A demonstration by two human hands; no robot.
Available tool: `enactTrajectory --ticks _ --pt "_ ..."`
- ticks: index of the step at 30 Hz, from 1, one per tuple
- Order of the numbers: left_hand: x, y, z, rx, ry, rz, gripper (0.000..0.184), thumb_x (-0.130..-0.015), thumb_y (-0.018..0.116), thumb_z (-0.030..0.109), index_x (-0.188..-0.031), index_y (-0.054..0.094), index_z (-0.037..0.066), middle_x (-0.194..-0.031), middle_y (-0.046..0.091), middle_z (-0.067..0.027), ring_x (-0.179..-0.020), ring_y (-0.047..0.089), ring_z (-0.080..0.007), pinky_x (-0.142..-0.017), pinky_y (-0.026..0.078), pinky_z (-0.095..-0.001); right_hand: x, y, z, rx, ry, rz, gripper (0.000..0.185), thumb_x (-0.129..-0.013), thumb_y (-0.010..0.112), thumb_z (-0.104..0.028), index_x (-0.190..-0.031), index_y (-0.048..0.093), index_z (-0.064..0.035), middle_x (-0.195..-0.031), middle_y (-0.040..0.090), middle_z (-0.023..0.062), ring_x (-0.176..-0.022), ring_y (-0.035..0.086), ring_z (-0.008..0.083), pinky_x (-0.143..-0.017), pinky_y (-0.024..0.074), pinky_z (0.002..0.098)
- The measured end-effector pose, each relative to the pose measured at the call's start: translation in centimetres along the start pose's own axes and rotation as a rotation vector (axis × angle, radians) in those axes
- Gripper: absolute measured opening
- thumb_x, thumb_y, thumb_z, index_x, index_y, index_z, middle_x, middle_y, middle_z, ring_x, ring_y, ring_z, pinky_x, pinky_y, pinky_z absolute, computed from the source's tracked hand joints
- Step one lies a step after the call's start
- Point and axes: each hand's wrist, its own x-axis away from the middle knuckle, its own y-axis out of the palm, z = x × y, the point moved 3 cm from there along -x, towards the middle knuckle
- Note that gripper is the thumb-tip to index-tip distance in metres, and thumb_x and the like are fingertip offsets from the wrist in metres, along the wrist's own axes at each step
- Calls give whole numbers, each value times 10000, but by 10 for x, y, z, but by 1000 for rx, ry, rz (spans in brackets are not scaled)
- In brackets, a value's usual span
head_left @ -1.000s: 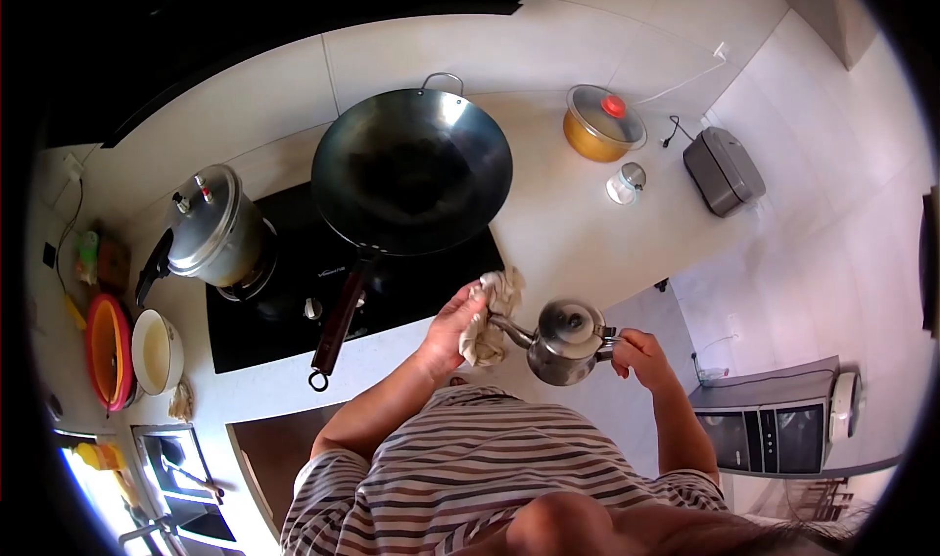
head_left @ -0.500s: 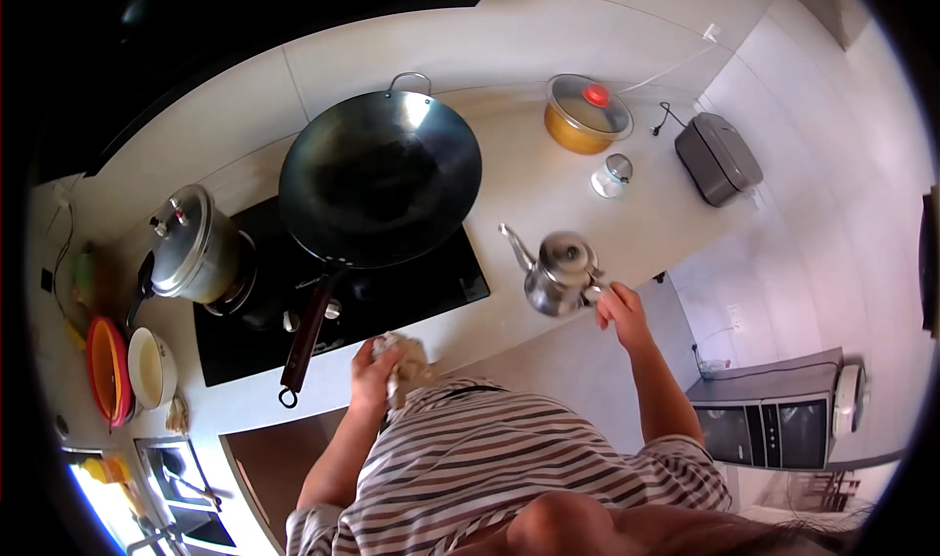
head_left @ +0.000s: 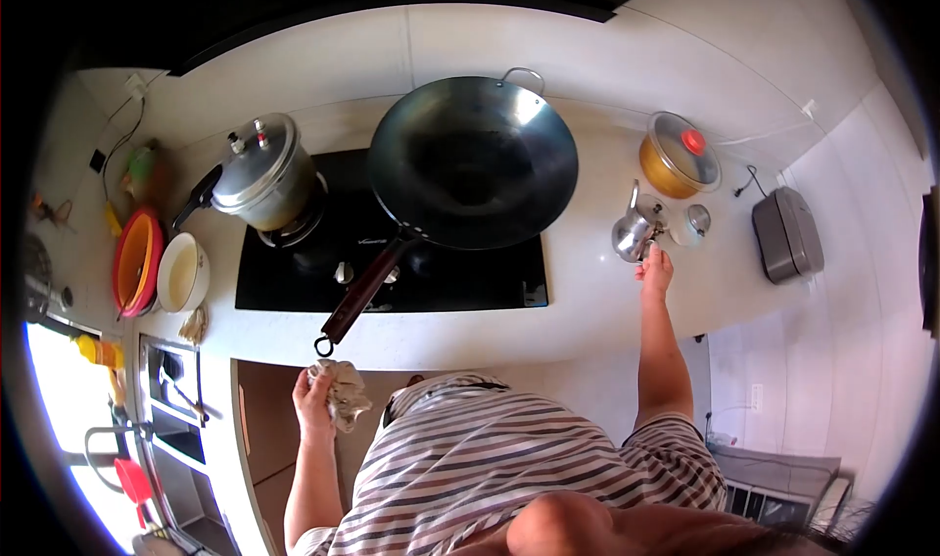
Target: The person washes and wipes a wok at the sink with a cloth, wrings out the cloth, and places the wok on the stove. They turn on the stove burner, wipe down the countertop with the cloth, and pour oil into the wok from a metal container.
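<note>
My right hand [head_left: 656, 270] grips the handle of a small shiny metal pot with a long spout [head_left: 634, 235], over the right part of the counter. The pot is upright or nearly so, close beside a small glass jar [head_left: 696, 223]; whether its base touches the counter cannot be seen. A crumpled beige cloth [head_left: 345, 395] is bunched in my closed left hand [head_left: 312, 401], in front of the counter edge. Just above the cloth is the ring end of the handle of a large dark wok [head_left: 470, 155], which sits on the black cooktop [head_left: 460, 287].
A pressure cooker [head_left: 264, 169] stands on the cooktop's left side. Further left are a white bowl [head_left: 183, 274] and red and orange basins [head_left: 138, 262]. A lidded amber pot [head_left: 671, 160] and a grey-brown box-shaped appliance [head_left: 786, 235] occupy the counter's right end.
The metal pot has moved away from my body, over the counter beside the glass jar. My left hand and the cloth are lower and further left, near the wok handle's end. The view has turned.
</note>
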Motion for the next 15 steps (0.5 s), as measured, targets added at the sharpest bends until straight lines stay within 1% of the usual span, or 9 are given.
enactTrajectory --ticks 1,2,4,5,9,12,13,14,15 --pt "-1 -12 2 -22 26 32 150 -794 613 132 -865 560 11 -746 586 -27 -623 544 -107 -572 449 -238 -5 2 4 9 18 6 288 -848 527 -365 -716 462 -118 -527 407 -37 -420 444 81 -352 356 211" --pt "0 -19 8 -38 48 65 176 -795 618 144 -884 560 3 -749 586 -31 -629 546 -108 -576 452 -240 -10 5 8 10 23 -14 288 -848 527 -365 -716 462 -118 -527 407 -37 -420 444 81 -352 356 211" --pt "2 -29 21 -79 87 131 214 -794 627 166 -906 560 -4 -753 588 -36 -634 550 -111 -582 455 -242 -18 7 14 -32 15 21 287 -844 528 -381 -741 468 -120 -540 415 -37 -431 452 83 -355 368 211" --pt "1 -36 25 -82 98 154 243 -790 637 182 -924 561 -6 -759 588 -39 -644 553 -114 -587 457 -242 -22 9 17 -32 30 23 290 -839 531 -393 -752 468 -123 -544 419 -38 -439 460 90 -373 389 218" --pt "-8 -52 46 -56 163 154 239 -795 632 198 -913 553 6 -767 577 -38 -651 547 -114 -575 454 -240 -31 14 27 -75 36 -25 302 -832 539 -399 -753 467 -117 -557 444 -31 -457 487 98 -398 414 231" --pt "-19 -57 61 -76 185 171 229 -806 611 176 -940 550 1 -789 585 -54 -690 570 -135 -606 480 -256 -39 14 37 -16 31 -66 330 -846 504 -410 -821 483 -82 -675 520 40 -569 559 156 -451 467 268" --pt "-23 -56 64 -78 192 203 230 -814 594 162 -968 542 0 -832 590 -69 -727 586 -160 -636 499 -281 -52 6 52 -7 23 -100 343 -848 494 -412 -852 488 -69 -730 546 72 -616 581 185 -472 485 284" --pt "-28 -57 66 -5 202 175 247 -816 587 155 -1007 533 7 -869 590 -79 -753 591 -179 -661 505 -298 -62 0 64 57 21 -139 361 -845 480 -407 -917 495 -54 -845 565 114 -701 596 239 -531 509 317" --pt "-26 -57 71 13 181 234 279 -813 597 169 -1038 529 18 -881 589 -76 -795 583 -180 -696 496 -306 -78 -2 79 -6 81 -171 239 -771 535 -227 -919 505 -41 -827 568 110 -649 604 214 -456 507 304"
